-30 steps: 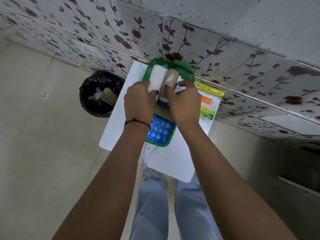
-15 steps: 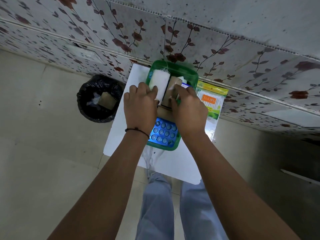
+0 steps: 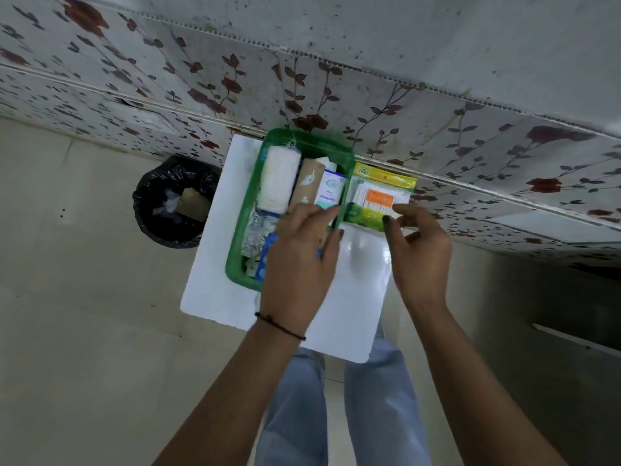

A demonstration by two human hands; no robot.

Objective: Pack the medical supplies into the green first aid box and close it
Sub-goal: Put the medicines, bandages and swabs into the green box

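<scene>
Swab packet [image 3: 381,200] is lying on bench [image 3: 349,297] beside box [image 3: 304,137]. Right hand [image 3: 420,253] is being held open near it, left hand [image 3: 299,260] open over box. Light, slippery film; probably best pinched at an edge.

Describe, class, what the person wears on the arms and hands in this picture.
Both forearms are bare, with no sleeves in view. The left hand has a thin black cord bracelet around the wrist. The right hand wears nothing, and its thumbnail looks darkly painted.

Our left hand [image 3: 299,260] covers the near right part of the green box [image 3: 245,210]; print on the white carton [image 3: 331,193] is too blurred for us to read.
</scene>
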